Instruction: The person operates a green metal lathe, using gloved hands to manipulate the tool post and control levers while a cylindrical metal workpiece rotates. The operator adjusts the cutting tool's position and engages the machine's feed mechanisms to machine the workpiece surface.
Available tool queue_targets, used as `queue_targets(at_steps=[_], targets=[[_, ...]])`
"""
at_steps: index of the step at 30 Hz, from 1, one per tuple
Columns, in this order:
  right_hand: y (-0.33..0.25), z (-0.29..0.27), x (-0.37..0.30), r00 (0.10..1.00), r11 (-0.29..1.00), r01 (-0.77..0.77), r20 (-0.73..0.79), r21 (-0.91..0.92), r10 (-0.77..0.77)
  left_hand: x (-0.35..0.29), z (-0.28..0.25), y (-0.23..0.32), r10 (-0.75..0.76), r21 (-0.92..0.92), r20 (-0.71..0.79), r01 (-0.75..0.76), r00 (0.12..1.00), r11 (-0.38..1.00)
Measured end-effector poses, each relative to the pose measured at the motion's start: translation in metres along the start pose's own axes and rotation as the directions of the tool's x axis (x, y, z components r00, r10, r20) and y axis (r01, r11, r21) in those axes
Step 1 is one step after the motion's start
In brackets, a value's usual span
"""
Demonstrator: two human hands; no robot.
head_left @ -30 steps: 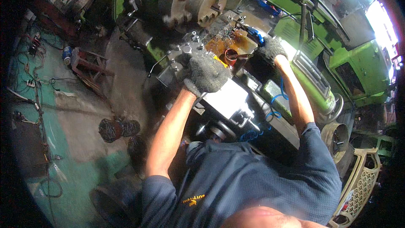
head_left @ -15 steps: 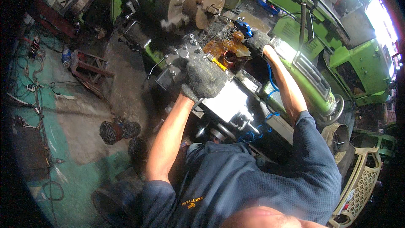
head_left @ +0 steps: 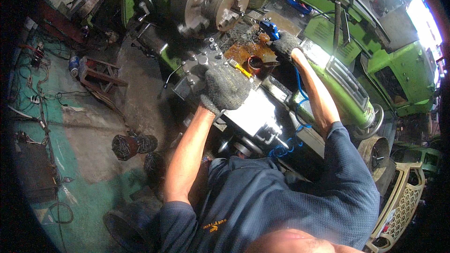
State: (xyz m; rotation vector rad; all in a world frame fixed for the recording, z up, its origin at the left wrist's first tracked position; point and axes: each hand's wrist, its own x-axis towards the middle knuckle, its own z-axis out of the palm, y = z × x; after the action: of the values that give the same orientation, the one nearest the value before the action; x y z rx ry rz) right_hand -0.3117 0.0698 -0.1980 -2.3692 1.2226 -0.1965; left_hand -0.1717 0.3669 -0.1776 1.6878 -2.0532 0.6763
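My left hand [head_left: 226, 88], in a dark grey knit glove, lies over the lathe's square tool post [head_left: 200, 61], beside its upright bolts. Its fingers are hidden beneath the back of the glove. Farther right, my gloved right hand [head_left: 285, 47] is closed around a blue air blow gun [head_left: 269, 29] whose nozzle points toward the chuck. A blue air hose [head_left: 300, 89] hangs below that hand. The large steel lathe chuck [head_left: 199, 2] with stepped jaws stands beyond both hands. Between them are a yellow-handled tool [head_left: 241, 69] and a round reddish cup [head_left: 254, 63].
The green tailstock [head_left: 342, 84] with a handwheel extends at the right. Metal chips [head_left: 239, 37] and brown oily residue cover the bed near the chuck. A red metal stand [head_left: 101, 74], cables [head_left: 40, 98] and containers of dark shavings [head_left: 125, 147] are on the floor at left.
The chuck, blurred by spinning before, now shows its jaws clearly in a different position. My right hand has barely shifted with the blow gun; my left hand stays on the tool post.
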Motion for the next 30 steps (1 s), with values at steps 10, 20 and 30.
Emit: queue_targets(at_steps=[10, 20, 30], targets=[[0.008, 0.009, 0.004, 0.999, 0.997, -0.013, -0.033, 0.073, 0.016, 0.004, -0.005, 0.002, -0.006, -0.012, -0.036, 0.005, 0.999, 1.0], [0.004, 0.009, 0.006, 0.992, 0.962, -0.124, 0.039, 0.242, 0.118, 0.0, 0.002, -0.001, -0.014, -0.11, -0.074, 0.005, 0.997, 0.994], [0.009, 0.014, 0.009, 0.999, 0.997, -0.007, -0.046, 0.083, 0.011, 0.005, -0.004, 0.004, -0.012, -0.063, -0.064, 0.008, 0.998, 0.998]])
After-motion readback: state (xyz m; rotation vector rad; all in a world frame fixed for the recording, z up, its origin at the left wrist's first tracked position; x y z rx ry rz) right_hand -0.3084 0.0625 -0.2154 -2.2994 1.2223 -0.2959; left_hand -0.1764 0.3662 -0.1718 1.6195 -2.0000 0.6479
